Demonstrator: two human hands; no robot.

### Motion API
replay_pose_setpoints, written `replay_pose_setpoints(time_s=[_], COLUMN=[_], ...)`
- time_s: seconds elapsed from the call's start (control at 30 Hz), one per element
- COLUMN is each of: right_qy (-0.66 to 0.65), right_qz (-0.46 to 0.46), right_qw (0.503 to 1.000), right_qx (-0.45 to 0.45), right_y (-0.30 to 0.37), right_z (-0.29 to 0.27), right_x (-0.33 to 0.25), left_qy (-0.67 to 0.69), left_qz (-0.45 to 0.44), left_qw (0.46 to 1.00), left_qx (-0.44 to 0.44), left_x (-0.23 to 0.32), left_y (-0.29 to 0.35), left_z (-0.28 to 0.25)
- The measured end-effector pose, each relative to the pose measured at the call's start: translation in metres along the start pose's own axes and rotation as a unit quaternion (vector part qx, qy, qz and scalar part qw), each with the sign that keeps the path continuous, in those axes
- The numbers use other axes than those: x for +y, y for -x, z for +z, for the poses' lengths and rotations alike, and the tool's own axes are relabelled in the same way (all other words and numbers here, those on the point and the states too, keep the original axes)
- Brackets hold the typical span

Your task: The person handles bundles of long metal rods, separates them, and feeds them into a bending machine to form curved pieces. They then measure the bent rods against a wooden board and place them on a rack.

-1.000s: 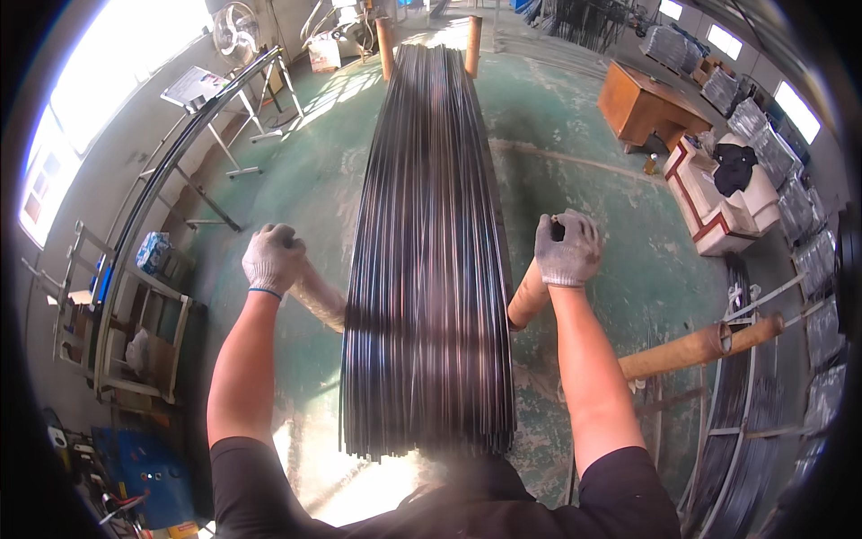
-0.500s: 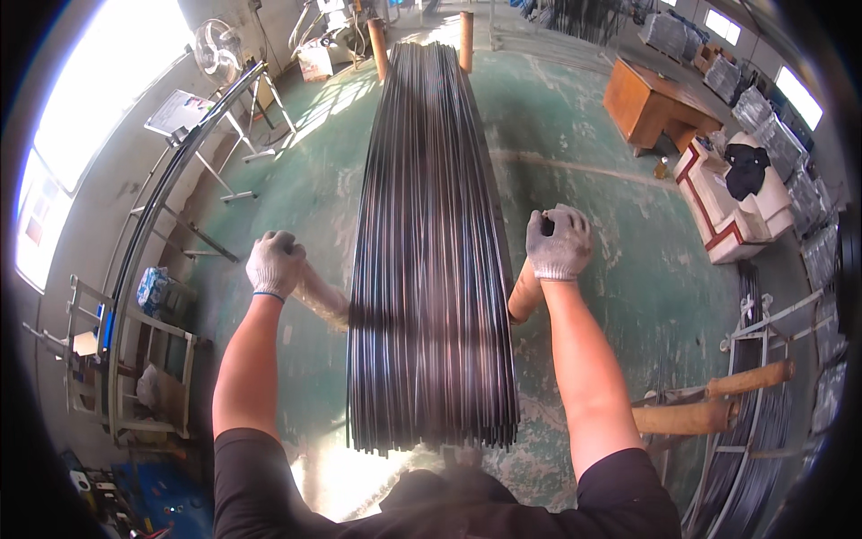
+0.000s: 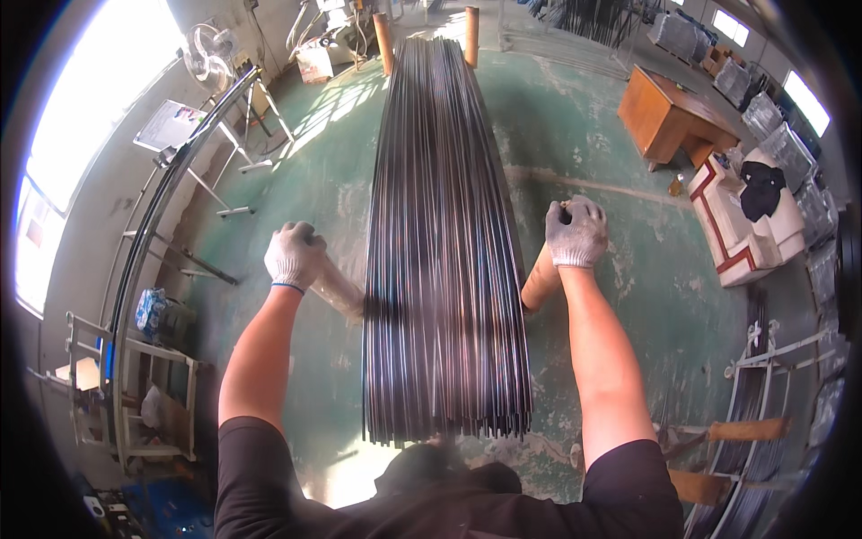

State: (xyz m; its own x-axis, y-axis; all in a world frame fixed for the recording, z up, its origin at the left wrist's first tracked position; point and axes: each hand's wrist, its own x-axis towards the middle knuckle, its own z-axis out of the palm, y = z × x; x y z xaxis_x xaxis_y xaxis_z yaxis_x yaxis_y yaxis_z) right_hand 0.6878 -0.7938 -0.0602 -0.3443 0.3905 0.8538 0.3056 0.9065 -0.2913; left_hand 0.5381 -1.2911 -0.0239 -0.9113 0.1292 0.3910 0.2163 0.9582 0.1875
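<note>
A long bundle of thin dark rods (image 3: 446, 269) runs straight away from me down the middle, its near ends uneven. On its left side, a slanted post wrapped in clear plastic (image 3: 338, 286) rises, and my left hand (image 3: 294, 254), in a pale grey-palmed glove, is closed over its top. A tan tube-covered post (image 3: 540, 280) stands on the right side of the bundle. My right hand (image 3: 576, 235), gloved likewise, is curled round the upper end of that post. Both arms reach forward, one on each side of the rods. What carries the bundle is hidden beneath it.
Two tan posts (image 3: 384, 43) flank the bundle's far end. On the left stand a long rack with dark bars (image 3: 148, 242), a fan (image 3: 208, 56) and a white board (image 3: 171, 126). A wooden desk (image 3: 673, 112), a pale armchair (image 3: 741, 225) and a rod rack (image 3: 763, 395) are on the right.
The bundle and posts have moved forward over the green floor with my hands still on the posts. The rack's tan-covered arms at the lower right have slid back toward me.
</note>
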Motion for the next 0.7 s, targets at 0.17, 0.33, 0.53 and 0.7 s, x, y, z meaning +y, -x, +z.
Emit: replay_pose_setpoints(time_s=[0.17,0.33,0.53,0.7], right_qy=[0.010,0.017,-0.012,-0.011], right_qz=[0.005,-0.021,0.005,-0.019], right_qw=[1.000,1.000,0.999,0.999], right_qx=[-0.018,-0.009,-0.039,-0.047], right_y=[-0.039,-0.082,-0.128,-0.171], right_z=[0.066,0.129,0.200,0.260], right_x=[0.016,0.037,0.068,0.112], left_qy=[0.002,0.003,-0.013,-0.030], left_qz=[0.002,-0.007,-0.030,-0.037], left_qw=[1.000,1.000,0.999,0.999], left_qx=[0.008,0.014,0.003,-0.005], left_x=[0.027,0.056,0.105,0.152], left_y=[-0.058,-0.113,-0.174,-0.222], left_z=[0.030,0.062,0.094,0.123])
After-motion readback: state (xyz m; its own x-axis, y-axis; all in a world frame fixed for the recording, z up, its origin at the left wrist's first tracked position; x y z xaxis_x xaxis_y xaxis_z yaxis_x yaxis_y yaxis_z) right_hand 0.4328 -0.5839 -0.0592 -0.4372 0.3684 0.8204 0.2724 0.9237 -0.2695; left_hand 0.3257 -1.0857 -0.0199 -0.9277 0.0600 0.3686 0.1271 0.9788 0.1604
